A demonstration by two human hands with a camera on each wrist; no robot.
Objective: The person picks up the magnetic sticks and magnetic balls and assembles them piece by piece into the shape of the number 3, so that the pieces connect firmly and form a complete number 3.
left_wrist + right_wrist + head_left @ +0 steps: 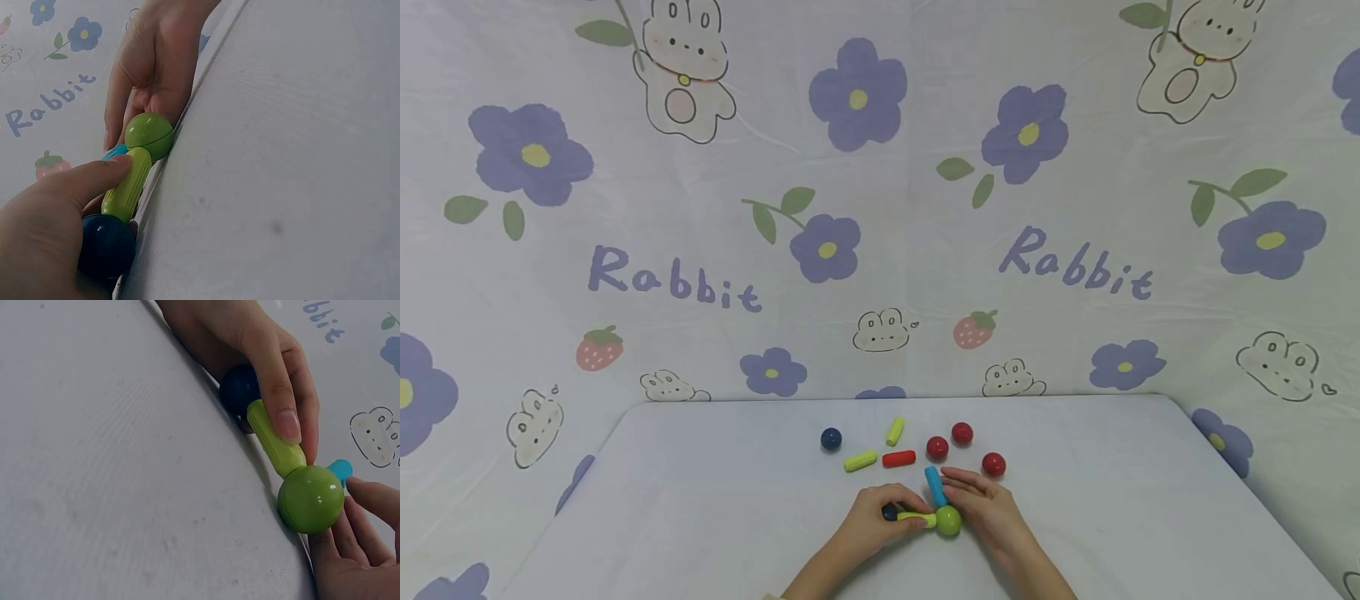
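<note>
In the head view my left hand pinches a yellow-green ribbed stick between thumb and fingers. A dark blue ball sits on the stick's near end, beside the left palm. At its other end is a green ball, from which a light blue stick also extends, pointing away. My right hand lies just right of the blue stick and green ball, its fingers fairly straight. In the right wrist view its fingertips are close to the blue stick; whether they touch is unclear.
Beyond the hands on the white table lie a dark blue ball, two yellow-green sticks, a red stick and three red balls. A rabbit-and-flower patterned cloth hangs behind the table.
</note>
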